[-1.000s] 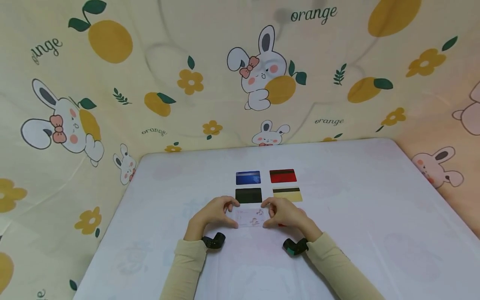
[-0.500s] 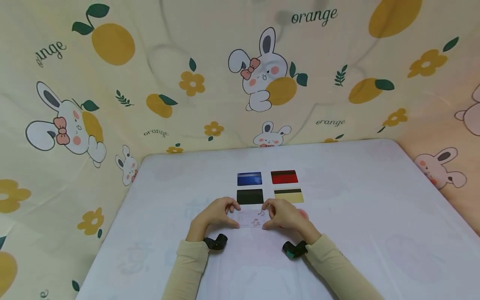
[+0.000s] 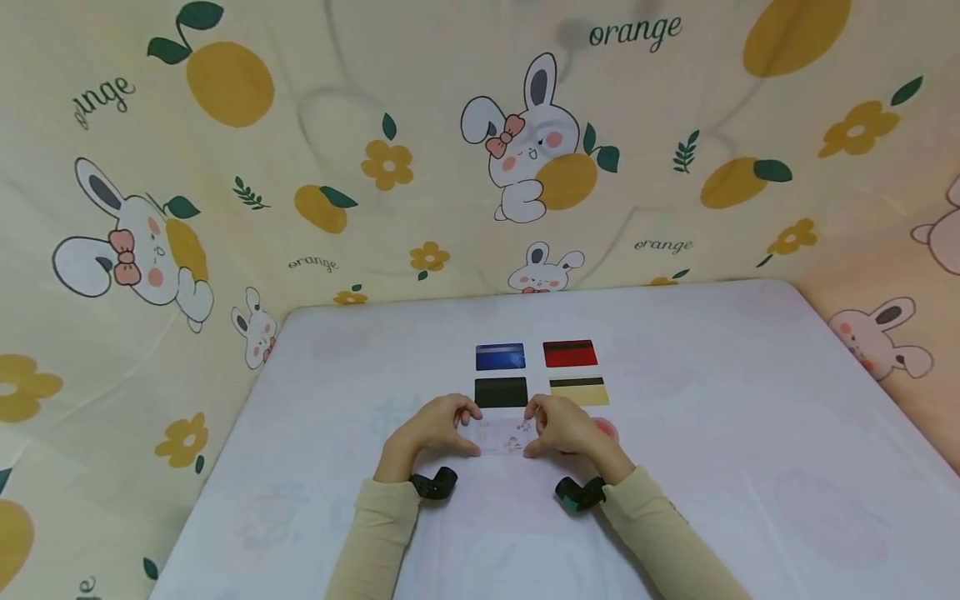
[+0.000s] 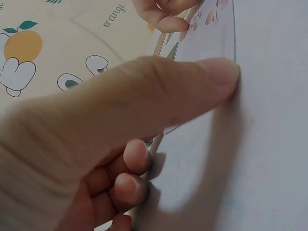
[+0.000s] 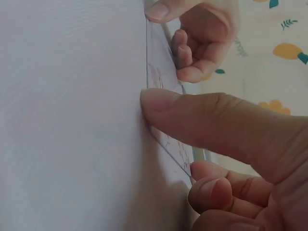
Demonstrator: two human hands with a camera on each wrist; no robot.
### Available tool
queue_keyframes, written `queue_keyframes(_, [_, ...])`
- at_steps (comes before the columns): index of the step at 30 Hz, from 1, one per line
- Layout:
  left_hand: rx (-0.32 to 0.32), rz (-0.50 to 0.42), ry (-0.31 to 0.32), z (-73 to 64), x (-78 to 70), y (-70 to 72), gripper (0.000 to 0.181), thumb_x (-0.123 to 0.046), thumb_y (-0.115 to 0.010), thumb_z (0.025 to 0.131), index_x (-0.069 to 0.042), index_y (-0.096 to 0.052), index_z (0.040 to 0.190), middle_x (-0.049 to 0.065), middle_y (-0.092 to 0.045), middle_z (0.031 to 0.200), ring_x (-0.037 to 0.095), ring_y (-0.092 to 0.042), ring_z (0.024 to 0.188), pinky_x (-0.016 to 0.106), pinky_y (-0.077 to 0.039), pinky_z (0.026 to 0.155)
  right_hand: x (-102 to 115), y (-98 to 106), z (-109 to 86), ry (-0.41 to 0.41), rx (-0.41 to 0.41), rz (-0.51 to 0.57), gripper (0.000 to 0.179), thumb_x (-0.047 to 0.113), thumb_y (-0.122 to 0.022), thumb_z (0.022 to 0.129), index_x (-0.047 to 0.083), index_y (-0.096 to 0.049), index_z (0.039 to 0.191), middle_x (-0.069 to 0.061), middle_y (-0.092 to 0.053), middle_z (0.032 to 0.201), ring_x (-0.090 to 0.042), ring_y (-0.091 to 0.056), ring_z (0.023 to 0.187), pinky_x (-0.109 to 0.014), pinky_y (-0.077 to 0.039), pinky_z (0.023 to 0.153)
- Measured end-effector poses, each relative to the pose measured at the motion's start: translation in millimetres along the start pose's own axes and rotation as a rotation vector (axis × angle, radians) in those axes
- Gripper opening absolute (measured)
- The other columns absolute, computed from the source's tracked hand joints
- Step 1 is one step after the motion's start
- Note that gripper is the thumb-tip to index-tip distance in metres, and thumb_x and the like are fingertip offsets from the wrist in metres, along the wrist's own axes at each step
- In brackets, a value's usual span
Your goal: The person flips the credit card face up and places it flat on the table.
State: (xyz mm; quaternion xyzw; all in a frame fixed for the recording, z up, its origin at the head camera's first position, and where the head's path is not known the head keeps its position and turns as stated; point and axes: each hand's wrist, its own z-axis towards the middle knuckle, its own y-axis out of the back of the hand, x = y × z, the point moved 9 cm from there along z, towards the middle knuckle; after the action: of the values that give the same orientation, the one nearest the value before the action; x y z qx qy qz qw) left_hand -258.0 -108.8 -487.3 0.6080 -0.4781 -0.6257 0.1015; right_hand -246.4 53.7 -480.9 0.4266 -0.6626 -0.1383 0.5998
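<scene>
Apparently so it lies straight, the left hand (image 3: 437,425) and right hand (image 3: 568,427) pinch opposite ends of the pale card (image 3: 498,437) at the frame's lower centre, just below the black card (image 3: 501,392).

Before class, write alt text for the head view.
A person's left grip and right grip hold a pale card by its ends at a table. Beyond lie a blue card, red card, dark card and yellow card in two rows.

The pale card (image 3: 497,437) looks plastic and smooth, the tabletop (image 3: 720,417) matt.
</scene>
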Motion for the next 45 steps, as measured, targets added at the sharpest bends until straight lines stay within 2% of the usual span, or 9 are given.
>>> queue_keyframes(7, [-0.014, -0.018, 0.017, -2.6, -1.8, 3.1, 0.047, -0.02, -0.085, 0.06, -0.011, -0.06, 0.099, 0.002, -0.049, 0.081, 0.011, -0.042, 0.073, 0.02, -0.033, 0.064, -1.1, -2.0, 3.8, 0.009, 0.02, 0.018, 0.045, 0.018, -0.085, 0.061, 0.01, -0.056, 0.094, 0.001, -0.047, 0.06, -0.013, -0.043, 0.052, -0.022, -0.032, 0.048])
queue_keyframes(16, [-0.012, 0.0, -0.026, -2.3, -8.7, 1.6, 0.05, -0.02, -0.087, 0.057, -0.011, -0.058, 0.097, 0.004, -0.054, 0.085, 0.01, -0.041, 0.072, 0.018, -0.034, 0.063, -1.0, -2.2, 3.1, 0.053, 0.035, 0.035, 0.048, 0.016, -0.086, 0.059, 0.008, -0.054, 0.094, 0.002, -0.046, 0.058, -0.012, -0.042, 0.052, -0.022, -0.031, 0.05])
queue_keyframes(22, [-0.016, 0.001, -0.05, 0.1, -12.7, 0.6, 0.053, -0.02, -0.087, 0.057, -0.01, -0.061, 0.102, 0.004, -0.056, 0.088, 0.01, -0.042, 0.073, 0.018, -0.036, 0.064, -3.9, -1.3, 4.3, 0.041, 0.029, 0.021, 0.049, 0.017, -0.086, 0.06, 0.009, -0.053, 0.095, 0.002, -0.047, 0.06, -0.011, -0.042, 0.054, -0.021, -0.031, 0.05])
queue_keyframes(27, [-0.02, 0.012, -0.058, 0.4, -12.8, 0.4, 0.052, -0.02, -0.087, 0.057, -0.01, -0.062, 0.101, 0.005, -0.054, 0.083, 0.011, -0.043, 0.073, 0.019, -0.036, 0.064, -3.8, -2.0, 5.1, 0.041, 0.032, 0.028, 0.05, 0.016, -0.086, 0.06, 0.009, -0.052, 0.096, 0.001, -0.048, 0.06, -0.012, -0.043, 0.056, -0.022, -0.032, 0.051])
queue_keyframes(35, [0.011, -0.037, -0.098, 0.3, -16.2, -2.6, 0.057, -0.016, -0.087, 0.057, -0.009, -0.06, 0.106, 0.005, -0.057, 0.091, 0.011, -0.043, 0.076, 0.017, -0.037, 0.065, -2.6, -3.2, 2.7, 0.032, 0.043, 0.046, 0.05, 0.014, -0.085, 0.06, 0.009, -0.051, 0.096, 0.0, -0.047, 0.061, -0.012, -0.043, 0.056, -0.021, -0.031, 0.05])
queue_keyframes(39, [0.012, -0.048, -0.099, -0.1, -15.8, -3.2, 0.056, -0.016, -0.087, 0.057, -0.009, -0.06, 0.105, 0.005, -0.055, 0.089, 0.012, -0.043, 0.077, 0.017, -0.037, 0.065, -3.9, -3.5, 2.7, 0.018, 0.047, 0.03, 0.048, 0.016, -0.085, 0.062, 0.011, -0.051, 0.096, 0.001, -0.047, 0.06, -0.012, -0.043, 0.055, -0.021, -0.031, 0.05])
queue_keyframes(45, [0.001, -0.023, -0.118, 0.2, -15.9, -0.9, 0.055, -0.018, -0.086, 0.057, -0.008, -0.062, 0.106, 0.007, -0.054, 0.083, 0.01, -0.044, 0.073, 0.016, -0.037, 0.064, -1.4, -2.8, 0.7, 0.041, 0.051, 0.003, 0.048, 0.019, -0.084, 0.063, 0.01, -0.052, 0.097, 0.001, -0.047, 0.059, -0.012, -0.043, 0.055, -0.021, -0.031, 0.051])
